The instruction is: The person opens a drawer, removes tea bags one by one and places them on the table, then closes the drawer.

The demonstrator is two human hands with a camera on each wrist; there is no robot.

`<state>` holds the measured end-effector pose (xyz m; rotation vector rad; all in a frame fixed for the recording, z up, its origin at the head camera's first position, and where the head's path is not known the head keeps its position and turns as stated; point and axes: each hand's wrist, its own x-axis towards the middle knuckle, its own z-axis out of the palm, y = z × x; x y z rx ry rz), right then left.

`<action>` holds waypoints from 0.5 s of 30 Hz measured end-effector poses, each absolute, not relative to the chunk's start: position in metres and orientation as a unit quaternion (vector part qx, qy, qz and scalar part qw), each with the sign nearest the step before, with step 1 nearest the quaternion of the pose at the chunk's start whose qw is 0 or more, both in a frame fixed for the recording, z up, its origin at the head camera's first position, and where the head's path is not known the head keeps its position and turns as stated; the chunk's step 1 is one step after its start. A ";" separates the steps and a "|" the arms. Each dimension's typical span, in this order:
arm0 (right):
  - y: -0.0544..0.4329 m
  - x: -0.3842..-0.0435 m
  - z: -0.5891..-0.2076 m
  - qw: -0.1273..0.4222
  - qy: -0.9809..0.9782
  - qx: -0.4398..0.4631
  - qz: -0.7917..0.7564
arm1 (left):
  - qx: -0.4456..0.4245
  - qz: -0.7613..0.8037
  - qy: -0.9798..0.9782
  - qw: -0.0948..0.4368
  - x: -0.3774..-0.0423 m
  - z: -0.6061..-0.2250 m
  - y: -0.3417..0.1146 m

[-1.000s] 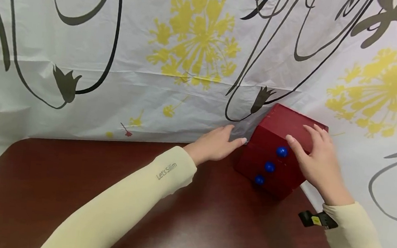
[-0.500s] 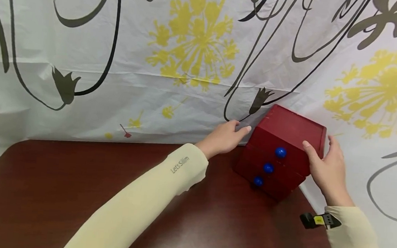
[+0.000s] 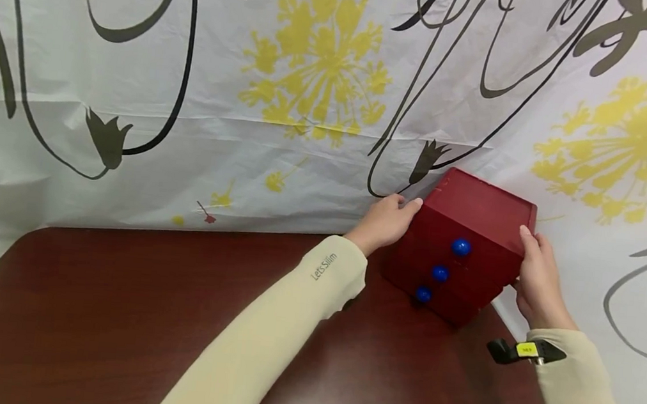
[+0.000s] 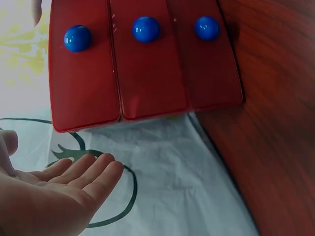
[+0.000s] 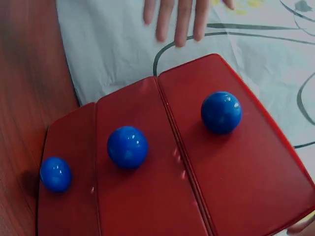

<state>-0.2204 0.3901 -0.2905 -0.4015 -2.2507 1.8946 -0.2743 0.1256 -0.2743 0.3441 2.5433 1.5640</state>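
Observation:
A red box of stacked drawers with three round blue knobs stands on the table, angled in the far right corner. Beside its left side is my left hand, thumb near the upper edge. The left wrist view shows that hand with fingers extended and a gap to the drawers. My right hand is at the box's right side, thumb up against the top edge; its other fingers are partly hidden. In the right wrist view, all three drawer fronts look closed.
The dark reddish-brown table spreads to the left and front of the box. A white cloth printed with flowers hangs behind and to the right, close to the box. A black wrist camera sits on the right sleeve.
My left hand has moved right, up to the box's left side. The right hand has gone from over the front and top to the right side. The box stays in place.

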 end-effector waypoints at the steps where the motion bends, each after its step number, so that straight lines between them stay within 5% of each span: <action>1: 0.390 -0.222 -0.291 0.085 -0.752 -0.131 0.641 | 0.104 0.523 0.844 0.064 -0.275 -0.275 0.129; 15: 0.384 -0.226 -0.305 0.147 -0.622 -0.126 0.759 | 0.085 0.532 0.842 0.027 -0.272 -0.278 0.165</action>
